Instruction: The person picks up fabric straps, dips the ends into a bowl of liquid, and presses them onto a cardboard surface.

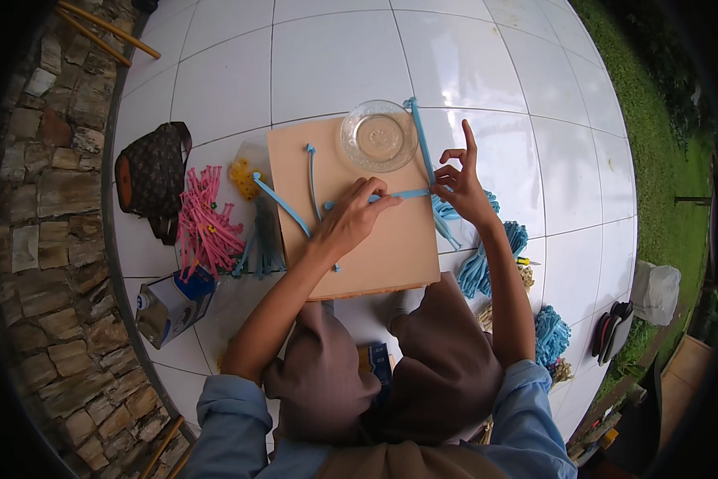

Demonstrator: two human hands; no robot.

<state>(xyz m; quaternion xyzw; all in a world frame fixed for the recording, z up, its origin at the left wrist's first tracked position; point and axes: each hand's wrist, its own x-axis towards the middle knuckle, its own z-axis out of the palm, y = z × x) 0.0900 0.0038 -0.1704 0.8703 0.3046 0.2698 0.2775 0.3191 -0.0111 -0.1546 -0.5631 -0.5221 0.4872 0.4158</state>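
Note:
A light-blue cord [411,193] stretches across the brown board [391,247] in front of me. My left hand [352,214] pinches its left part, fingers closed. At the board's right edge, my right hand [464,180] pinches the other end between thumb and bent fingers, its index finger pointing up. Another blue cord [421,140], knotted at its far end, runs along that edge to my right hand. On the board's left side lie a thin knotted blue cord [312,180] and a wider blue cord [283,204], partly behind my left forearm. A clear glass plate [357,112] rests at the board's far right.
To the left are a pile of pink cords [207,219], a brown patterned bag [153,180], a bag of yellow pieces [244,177] and a metal can [175,307]. Blue cord bundles [486,263] and a yellow-handled tool [526,261] lie on the white tiles to the right.

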